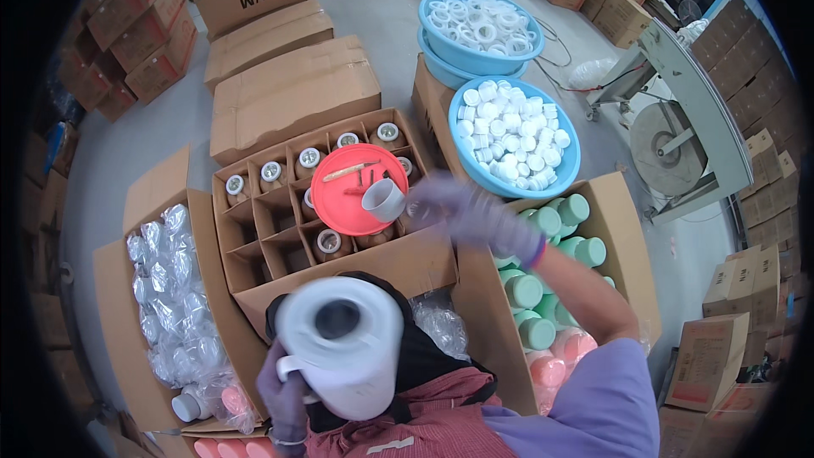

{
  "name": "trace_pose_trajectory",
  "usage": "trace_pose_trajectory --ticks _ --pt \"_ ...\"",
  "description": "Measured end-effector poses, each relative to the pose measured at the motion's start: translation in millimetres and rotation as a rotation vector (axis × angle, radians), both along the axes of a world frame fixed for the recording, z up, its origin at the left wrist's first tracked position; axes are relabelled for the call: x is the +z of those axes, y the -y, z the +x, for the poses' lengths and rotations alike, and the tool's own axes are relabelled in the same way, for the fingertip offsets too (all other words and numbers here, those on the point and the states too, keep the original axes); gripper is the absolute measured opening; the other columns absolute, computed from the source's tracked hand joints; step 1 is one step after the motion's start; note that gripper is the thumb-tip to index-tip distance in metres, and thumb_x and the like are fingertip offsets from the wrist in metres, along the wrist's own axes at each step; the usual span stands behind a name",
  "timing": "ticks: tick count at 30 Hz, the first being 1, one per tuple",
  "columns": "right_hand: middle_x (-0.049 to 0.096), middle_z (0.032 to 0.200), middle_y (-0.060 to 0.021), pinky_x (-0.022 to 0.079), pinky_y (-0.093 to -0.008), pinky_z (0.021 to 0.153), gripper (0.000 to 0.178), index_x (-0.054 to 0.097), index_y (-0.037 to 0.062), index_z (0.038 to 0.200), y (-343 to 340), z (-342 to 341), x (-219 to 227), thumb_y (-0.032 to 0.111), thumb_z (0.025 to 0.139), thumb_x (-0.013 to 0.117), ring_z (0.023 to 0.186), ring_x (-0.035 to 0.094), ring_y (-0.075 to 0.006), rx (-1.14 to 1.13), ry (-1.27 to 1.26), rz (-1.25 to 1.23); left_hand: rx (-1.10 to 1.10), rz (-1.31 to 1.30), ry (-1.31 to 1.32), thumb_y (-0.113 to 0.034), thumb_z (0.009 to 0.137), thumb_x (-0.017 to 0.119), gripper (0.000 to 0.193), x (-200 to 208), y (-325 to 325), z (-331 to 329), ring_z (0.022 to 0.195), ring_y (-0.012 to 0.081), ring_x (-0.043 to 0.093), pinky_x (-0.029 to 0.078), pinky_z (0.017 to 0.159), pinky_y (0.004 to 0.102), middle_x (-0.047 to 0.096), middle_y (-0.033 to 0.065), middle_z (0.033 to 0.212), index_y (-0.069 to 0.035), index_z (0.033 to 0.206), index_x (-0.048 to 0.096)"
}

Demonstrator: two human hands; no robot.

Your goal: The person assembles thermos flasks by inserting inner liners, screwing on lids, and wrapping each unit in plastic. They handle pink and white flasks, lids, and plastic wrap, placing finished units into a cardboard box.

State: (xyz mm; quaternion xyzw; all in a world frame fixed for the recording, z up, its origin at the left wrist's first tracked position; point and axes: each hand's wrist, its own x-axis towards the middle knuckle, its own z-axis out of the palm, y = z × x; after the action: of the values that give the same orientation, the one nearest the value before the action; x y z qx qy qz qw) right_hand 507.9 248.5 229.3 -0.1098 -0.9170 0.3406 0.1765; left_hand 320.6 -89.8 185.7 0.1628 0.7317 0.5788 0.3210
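My gloved left hand (287, 403) grips the handle of a white jug (349, 373), held upright close to my body. The jug's round mouth faces up, and its inside looks dark. My gloved right hand (475, 212) is smeared by motion beside a small white cup (384, 200). That cup lies tilted over a red round lid (335, 208); whether my fingers hold it cannot be told. A wooden-handled tool (348, 171) and small dark and red pieces lie on the lid. The lid rests on a divided carton (381, 265) with several open-necked bottles (309, 159).
To the left, a carton holds plastic-wrapped clear bottles (170, 280). On the right stands a carton of green bottles (536, 331) and pink bottles (570, 346). Beyond are blue basins with white caps (513, 137) and white rings (483, 27). A wheeled metal machine (678, 119) stands far right.
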Motion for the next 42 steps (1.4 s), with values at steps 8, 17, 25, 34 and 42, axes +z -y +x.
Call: trace_pose_trajectory --ticks 8,17,25,34,42 --pt "0.056 0.128 -0.0244 0.048 -0.047 0.1 0.054 0.057 0.0225 0.131 -216 171 -223 0.027 0.079 0.069 0.117 0.058 -0.0411 -0.87 0.744 0.081 0.301 0.845 1.127 -0.018 0.097 0.045 0.03 -32 28 -34 0.053 0.0036 0.041 0.038 0.053 0.019 0.042 -0.0105 0.058 -0.019 0.067 0.048" --pt "0.056 0.092 -0.0114 0.048 -0.0353 0.067 0.037 0.051 0.0044 0.093 28 -20 -20 0.013 0.072 0.081 0.078 0.059 -0.0245 -0.336 -0.399 0.018 0.317 1.012 1.368 -0.007 0.092 0.043 0.029 -11 -11 -14 0.056 0.0043 0.043 0.044 0.063 0.0221 0.041 -0.0078 0.06 -0.018 0.064 0.044" --pt "0.052 0.083 -0.015 0.045 -0.0409 0.059 0.018 0.05 0.0029 0.086 127 -74 -19 0.013 0.084 0.065 0.067 0.054 -0.0358 -0.35 -0.32 -0.062 0.366 0.776 0.952 -0.012 0.097 0.04 0.027 -5 -3 4 0.06 0.0114 0.04 0.05 0.068 0.035 0.039 -0.005 0.067 -0.013 0.071 0.043" --pt "0.056 0.128 -0.0144 0.04 -0.0438 0.103 0.061 0.054 0.0074 0.131 15 -81 -144 0.035 0.081 0.076 0.123 0.051 -0.0309 -0.623 -0.09 0.086 0.301 0.989 1.081 -0.012 0.099 0.041 0.025 -23 -11 -26 0.066 0.0119 0.043 0.047 0.077 0.0361 0.038 -0.0047 0.07 -0.014 0.073 0.043" --pt "0.047 0.135 -0.016 0.029 -0.0569 0.11 0.1 0.039 0.0136 0.146 -7 -92 -161 0.038 0.061 0.085 0.129 0.041 -0.0369 -0.416 0.042 0.34 0.365 1.006 1.185 -0.016 0.101 0.04 0.029 -39 -9 -44 0.07 0.0141 0.055 0.051 0.086 0.0433 0.05 -0.0043 0.069 -0.011 0.077 0.053"
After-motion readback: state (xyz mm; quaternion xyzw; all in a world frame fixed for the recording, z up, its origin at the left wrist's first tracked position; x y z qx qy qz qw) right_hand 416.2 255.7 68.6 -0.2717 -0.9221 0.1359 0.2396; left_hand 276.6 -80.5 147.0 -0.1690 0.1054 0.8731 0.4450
